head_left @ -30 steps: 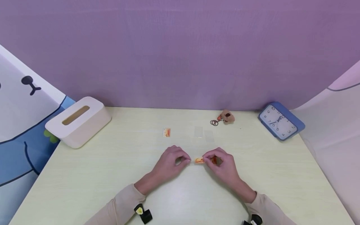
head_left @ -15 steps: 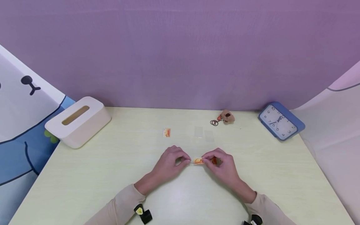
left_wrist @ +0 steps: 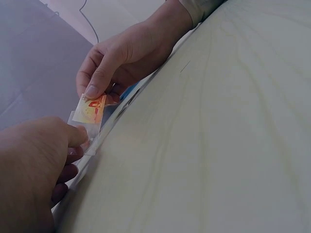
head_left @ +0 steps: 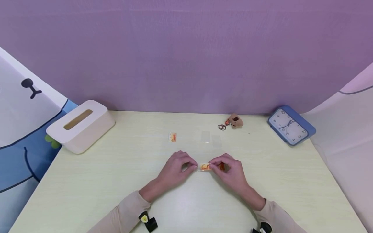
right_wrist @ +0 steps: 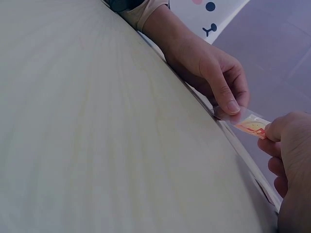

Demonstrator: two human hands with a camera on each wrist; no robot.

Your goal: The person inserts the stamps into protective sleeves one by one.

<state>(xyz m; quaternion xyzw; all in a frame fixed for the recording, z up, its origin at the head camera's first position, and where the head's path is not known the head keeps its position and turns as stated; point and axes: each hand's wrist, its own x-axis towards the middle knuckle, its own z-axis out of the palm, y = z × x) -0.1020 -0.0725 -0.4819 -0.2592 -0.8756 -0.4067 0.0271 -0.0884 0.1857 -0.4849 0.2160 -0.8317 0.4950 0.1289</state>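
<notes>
Between the two hands is a small orange-and-yellow printed card [head_left: 205,166], partly inside a clear plastic sleeve [left_wrist: 91,135]. My left hand [head_left: 178,168] pinches the sleeve's far end between thumb and forefinger. From the other side, my right hand [head_left: 231,171] pinches the card's end with thumb and fingertips. More orange shows beneath the right fingers; what it belongs to is partly hidden. Beyond the hands lie two flat clear sleeves [head_left: 205,137] and a similar orange card [head_left: 173,137] on the pale table [head_left: 140,136].
A white tissue box [head_left: 81,126] stands at the back left. At the back right is a blue clock [head_left: 291,125]. Near the table's back edge lies a brown animal-head keychain [head_left: 235,121] with metal rings [head_left: 222,127]. A purple backdrop [head_left: 186,58] rises behind the table.
The card has slid slightly left, nearer my left fingertips, and more of its printed face shows. Both hands stay almost in place, keeping their grips.
</notes>
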